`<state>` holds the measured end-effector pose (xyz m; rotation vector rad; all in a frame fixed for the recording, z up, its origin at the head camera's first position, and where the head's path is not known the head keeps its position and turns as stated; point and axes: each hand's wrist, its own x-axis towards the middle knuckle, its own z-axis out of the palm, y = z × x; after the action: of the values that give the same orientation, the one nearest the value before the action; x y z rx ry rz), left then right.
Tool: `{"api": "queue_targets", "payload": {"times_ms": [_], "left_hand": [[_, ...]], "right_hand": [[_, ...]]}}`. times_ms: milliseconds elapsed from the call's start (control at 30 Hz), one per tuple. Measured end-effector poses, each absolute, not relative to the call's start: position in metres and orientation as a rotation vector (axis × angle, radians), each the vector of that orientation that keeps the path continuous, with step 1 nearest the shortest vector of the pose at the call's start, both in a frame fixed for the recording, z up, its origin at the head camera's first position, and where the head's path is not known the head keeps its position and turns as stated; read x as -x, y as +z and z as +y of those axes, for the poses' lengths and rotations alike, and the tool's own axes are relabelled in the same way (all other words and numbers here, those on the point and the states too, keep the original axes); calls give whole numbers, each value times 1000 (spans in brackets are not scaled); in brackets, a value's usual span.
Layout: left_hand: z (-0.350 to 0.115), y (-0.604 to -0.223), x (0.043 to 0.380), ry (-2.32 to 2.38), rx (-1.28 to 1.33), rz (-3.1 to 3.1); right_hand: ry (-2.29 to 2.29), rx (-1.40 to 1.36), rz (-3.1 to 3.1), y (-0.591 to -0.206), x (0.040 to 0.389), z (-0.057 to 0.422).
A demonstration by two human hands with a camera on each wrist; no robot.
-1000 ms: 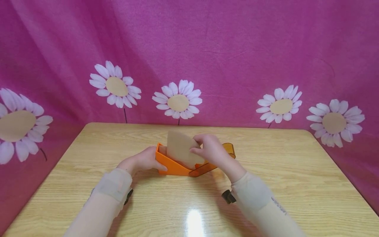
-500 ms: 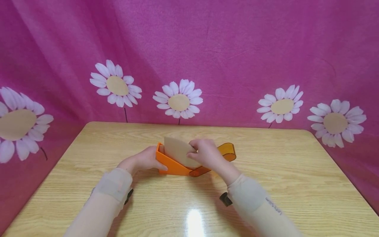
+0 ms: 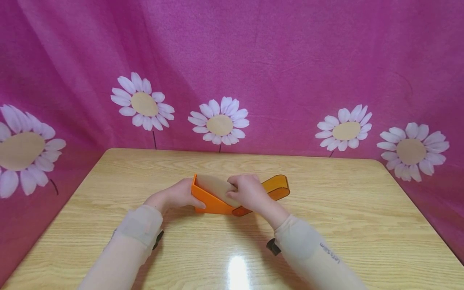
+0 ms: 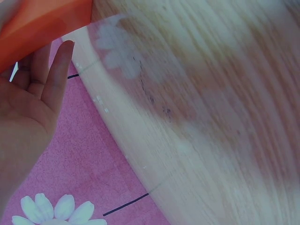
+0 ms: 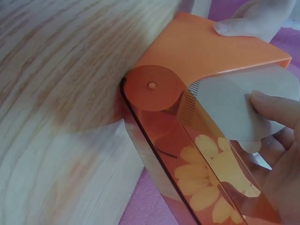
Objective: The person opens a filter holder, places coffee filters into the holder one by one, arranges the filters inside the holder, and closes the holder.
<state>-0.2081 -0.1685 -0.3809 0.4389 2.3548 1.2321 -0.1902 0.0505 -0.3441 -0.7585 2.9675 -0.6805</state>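
Observation:
In the head view an orange box (image 3: pixel 213 200) with a slanted top stands on the table. Its clear amber lid (image 3: pixel 277 187) is swung out to the right on a hinge. My left hand (image 3: pixel 179 195) grips the box's left end, thumb on the near side and fingers behind. My right hand (image 3: pixel 250 192) pinches the edge of beige paper coffee filters (image 3: pixel 214 186), which sit mostly down inside the box. In the right wrist view the thumb presses on the pale coffee filter (image 5: pixel 234 101), whose small rounded tab shows. How many filters there are is hidden.
The box rests on a light wooden table (image 3: pixel 181 257) with a bright glare spot near its front. A magenta curtain (image 3: pixel 275 72) with white daisies hangs behind and along both sides. Each forearm wears a pale sleeve with a black wrist device.
My right hand has moved down and slightly left, and the coffee filters have sunk deeper into the box. My left hand and the box have stayed in place.

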Motion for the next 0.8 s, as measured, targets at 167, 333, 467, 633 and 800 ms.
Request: {"api": "queue_targets", "payload": {"times_ms": [167, 333, 467, 633, 800], "left_hand": [[-168, -380, 207, 1224, -431, 2358], [-168, -379, 207, 1205, -419, 2370], [-168, -380, 207, 1194, -418, 2375], [-169, -381, 208, 1221, -471, 2353], [-169, -382, 209, 1228, -484, 2345]], "right_hand": [[-675, 756, 2966, -347, 190, 49], [-660, 750, 2961, -348, 190, 48], [-664, 727, 2949, -349, 190, 47], [-665, 720, 2948, -351, 189, 45], [-638, 738, 2961, -355, 190, 44]]}}
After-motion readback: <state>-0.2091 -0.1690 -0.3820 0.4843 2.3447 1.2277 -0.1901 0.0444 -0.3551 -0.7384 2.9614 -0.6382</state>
